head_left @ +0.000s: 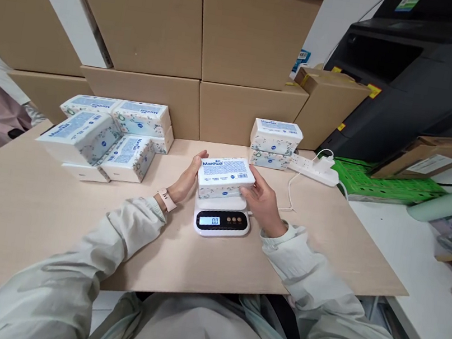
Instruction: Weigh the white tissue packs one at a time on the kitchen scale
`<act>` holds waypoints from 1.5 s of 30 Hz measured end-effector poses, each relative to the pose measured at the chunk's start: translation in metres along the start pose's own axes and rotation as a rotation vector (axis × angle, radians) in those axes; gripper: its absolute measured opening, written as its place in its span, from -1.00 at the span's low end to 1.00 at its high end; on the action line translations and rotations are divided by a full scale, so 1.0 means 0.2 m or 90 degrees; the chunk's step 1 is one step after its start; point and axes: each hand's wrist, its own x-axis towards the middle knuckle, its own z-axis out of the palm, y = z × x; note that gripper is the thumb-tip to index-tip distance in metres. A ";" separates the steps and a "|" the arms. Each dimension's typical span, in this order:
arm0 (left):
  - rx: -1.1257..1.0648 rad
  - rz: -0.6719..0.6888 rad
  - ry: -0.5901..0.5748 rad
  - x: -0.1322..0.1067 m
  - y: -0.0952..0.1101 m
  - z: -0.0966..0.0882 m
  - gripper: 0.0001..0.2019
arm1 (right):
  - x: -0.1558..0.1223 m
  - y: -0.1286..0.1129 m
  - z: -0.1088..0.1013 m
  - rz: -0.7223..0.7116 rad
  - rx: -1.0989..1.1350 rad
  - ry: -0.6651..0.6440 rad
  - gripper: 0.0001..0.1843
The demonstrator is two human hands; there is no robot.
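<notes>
A white tissue pack (225, 176) labelled Manhua is held over a small white digital scale (222, 220) in the middle of the table. My left hand (188, 178) grips the pack's left end. My right hand (262, 200) grips its right end. The scale's display reads 0.0. I cannot tell whether the pack rests on the platform or hovers just above it. A watch sits on my left wrist.
Several more tissue packs (105, 137) are heaped at the left of the table (31, 220), and two stacked packs (274, 143) stand behind the scale. A white power strip (315, 168), cardboard boxes (197, 46), a black printer (418, 79) and a green mat (380, 184) lie beyond.
</notes>
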 end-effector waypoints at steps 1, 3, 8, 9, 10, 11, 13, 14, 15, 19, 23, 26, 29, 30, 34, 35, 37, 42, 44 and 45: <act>0.012 -0.003 0.008 0.00 0.01 0.00 -0.26 | 0.00 0.00 -0.01 0.001 -0.008 -0.001 -0.10; 0.037 -0.015 0.035 -0.02 0.04 -0.02 -0.25 | -0.02 -0.02 -0.04 0.000 -0.034 0.013 -0.10; -0.011 -0.032 0.189 -0.18 0.08 -0.21 -0.27 | -0.06 -0.04 -0.15 -0.054 -0.108 0.229 -0.46; -0.037 -0.033 0.230 -0.22 0.08 -0.26 -0.30 | -0.07 -0.03 -0.17 -0.049 -0.103 0.269 -0.49; -0.064 -0.034 0.262 -0.27 0.07 -0.30 -0.34 | -0.07 -0.03 -0.18 -0.036 -0.093 0.293 -0.49; -0.088 -0.037 0.282 -0.31 0.06 -0.34 -0.39 | -0.07 -0.02 -0.18 -0.021 -0.081 0.303 -0.48; -0.125 -0.042 0.290 -0.36 0.03 -0.38 -0.48 | -0.07 -0.01 -0.18 -0.001 -0.058 0.299 -0.46; -0.139 -0.043 0.285 -0.38 0.03 -0.39 -0.50 | -0.07 0.00 -0.18 0.002 -0.050 0.294 -0.45; -0.151 -0.042 0.277 -0.39 0.02 -0.39 -0.52 | -0.06 0.00 -0.17 0.001 -0.043 0.291 -0.45; -0.171 -0.037 0.245 -0.40 0.04 -0.36 -0.52 | -0.06 -0.02 -0.15 -0.002 -0.036 0.294 -0.45; -0.173 -0.044 0.228 -0.40 0.04 -0.35 -0.51 | -0.07 -0.04 -0.17 -0.012 -0.040 0.312 -0.47; -0.177 -0.046 0.219 -0.40 0.03 -0.36 -0.50 | -0.07 -0.04 -0.17 -0.016 -0.034 0.320 -0.47; -0.181 -0.053 0.218 -0.40 0.03 -0.36 -0.50 | -0.06 -0.03 -0.17 -0.010 -0.033 0.318 -0.46; -0.180 -0.054 0.218 -0.40 0.03 -0.36 -0.50 | -0.06 -0.03 -0.17 -0.008 -0.036 0.317 -0.46; -0.177 -0.058 0.220 -0.40 0.03 -0.35 -0.50 | -0.07 -0.03 -0.17 -0.008 -0.043 0.319 -0.46; -0.179 -0.059 0.221 -0.40 0.03 -0.35 -0.50 | -0.07 -0.03 -0.17 -0.009 -0.042 0.319 -0.46; -0.180 -0.058 0.223 -0.40 0.03 -0.35 -0.51 | -0.07 -0.03 -0.18 -0.007 -0.040 0.319 -0.45; -0.184 -0.054 0.228 -0.40 0.02 -0.35 -0.53 | -0.07 -0.03 -0.18 -0.006 -0.043 0.321 -0.45; -0.187 -0.053 0.225 -0.40 0.02 -0.35 -0.54 | -0.07 -0.04 -0.17 -0.007 -0.042 0.322 -0.45; -0.188 -0.051 0.223 -0.40 0.03 -0.35 -0.53 | -0.07 -0.05 -0.17 -0.007 -0.039 0.321 -0.46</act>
